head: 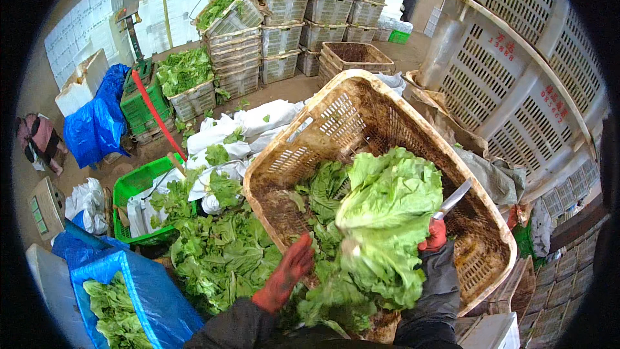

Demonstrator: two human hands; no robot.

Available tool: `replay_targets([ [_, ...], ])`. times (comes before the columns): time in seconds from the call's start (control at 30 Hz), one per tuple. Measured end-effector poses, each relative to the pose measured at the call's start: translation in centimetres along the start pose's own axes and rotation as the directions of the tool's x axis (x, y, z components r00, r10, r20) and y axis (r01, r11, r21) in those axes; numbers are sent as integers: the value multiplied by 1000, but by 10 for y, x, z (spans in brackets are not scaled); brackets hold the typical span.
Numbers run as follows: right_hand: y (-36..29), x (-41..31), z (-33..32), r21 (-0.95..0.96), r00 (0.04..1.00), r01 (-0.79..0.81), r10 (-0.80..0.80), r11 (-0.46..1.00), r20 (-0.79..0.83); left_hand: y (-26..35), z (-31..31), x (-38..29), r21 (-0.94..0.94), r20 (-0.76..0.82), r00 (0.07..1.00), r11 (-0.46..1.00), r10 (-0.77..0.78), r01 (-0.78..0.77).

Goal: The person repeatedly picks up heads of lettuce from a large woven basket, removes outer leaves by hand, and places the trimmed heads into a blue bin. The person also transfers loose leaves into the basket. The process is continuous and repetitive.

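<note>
My right hand, in a red glove, grips a knife whose blade points up and right. A large head of green leaf lettuce rests against that hand, its pale cut stem end facing left. It is over a big, dirt-stained plastic crate, tilted before me. More lettuce leaves lie inside the crate. My left hand, also red-gloved, is held out with nothing in it, by the crate's near left rim and left of the lettuce. The right hand's fingers are partly hidden behind the leaves.
Loose leaves pile up left of the crate. Beyond are a green basket, white sacks and a blue-lined box of lettuce. Stacked crates stand behind; tall crates rise at right. A person is far left.
</note>
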State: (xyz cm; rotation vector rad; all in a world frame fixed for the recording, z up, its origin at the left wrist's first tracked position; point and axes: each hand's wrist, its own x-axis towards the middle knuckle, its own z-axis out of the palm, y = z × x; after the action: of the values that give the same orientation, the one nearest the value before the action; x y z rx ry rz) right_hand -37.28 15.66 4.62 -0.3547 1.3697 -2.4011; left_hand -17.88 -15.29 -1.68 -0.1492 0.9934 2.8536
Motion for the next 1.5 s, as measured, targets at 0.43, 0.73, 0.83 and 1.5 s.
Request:
replay_targets([
  [0.43,-14,-29,140,-700,993,112,-112,705,46,159,87,-14,794,500,866,-412,25,-447],
  [0.73,147,-160,185,-452,513,-705,833,546,206,49,28,-204,715,-347,919,581,-188,389],
  [0.83,126,-101,187,-800,377,329,707,502,599,12,19,-235,370,-418,892,864,-173,341],
  [1.5,155,-96,233,-644,503,-400,743,653,441,19,25,-233,299,-588,790,954,172,15],
])
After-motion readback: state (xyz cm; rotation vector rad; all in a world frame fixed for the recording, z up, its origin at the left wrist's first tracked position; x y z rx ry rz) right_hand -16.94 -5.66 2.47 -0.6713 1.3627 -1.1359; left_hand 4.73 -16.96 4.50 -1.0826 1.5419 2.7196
